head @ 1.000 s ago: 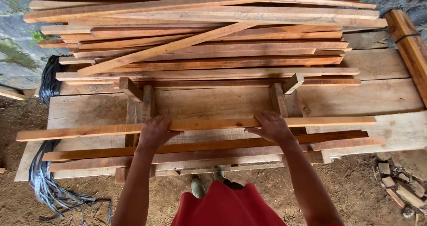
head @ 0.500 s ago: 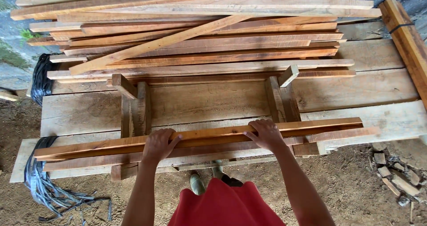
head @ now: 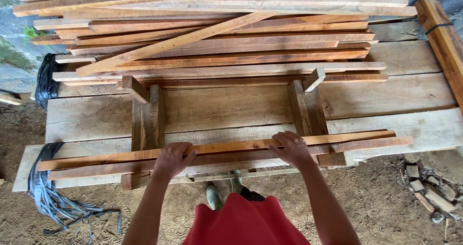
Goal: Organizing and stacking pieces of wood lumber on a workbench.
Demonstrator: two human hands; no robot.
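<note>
Both hands are on a long thin reddish-orange wooden slat (head: pixel 226 147), which lies flat along the near edge of the wide pale plank workbench (head: pixel 231 107), on top of a couple more similar reddish slats (head: pixel 376 143) stacked just under and beside it. The slat runs left to right across nearly the whole bench, its ends sticking out well past both hands.

The left hand (head: pixel 171 160) sits palm down on the slat left of the middle, fingers (head: pixel 185 149) curled over its far edge, so it's grasping the slat. The right hand (head: pixel 292 148) does the same thing right of the middle, fingers hooked over the far edge, thumb on the near side.

Behind the slat are two short upright wooden block frames (head: pixel 147 112) fixed on the bench, one just past each hand, the right one (head: pixel 306 105) with a little angled offcut on top. Beyond those is a big loose pile of long wooden slats (head: pixel 217 38) in the same orange-brown colour, most lying across, one crossing diagonally. A thick squared timber beam (head: pixel 441 42) runs off on the far right.

Black plastic strapping (head: pixel 46 192) hangs in a bundle off the left end of the bench onto the dirt floor (head: pixel 395 201). A few small wood scraps (head: pixel 424 187) lie on the ground at right. The person's red clothing (head: pixel 243 223) shows at the bottom.
</note>
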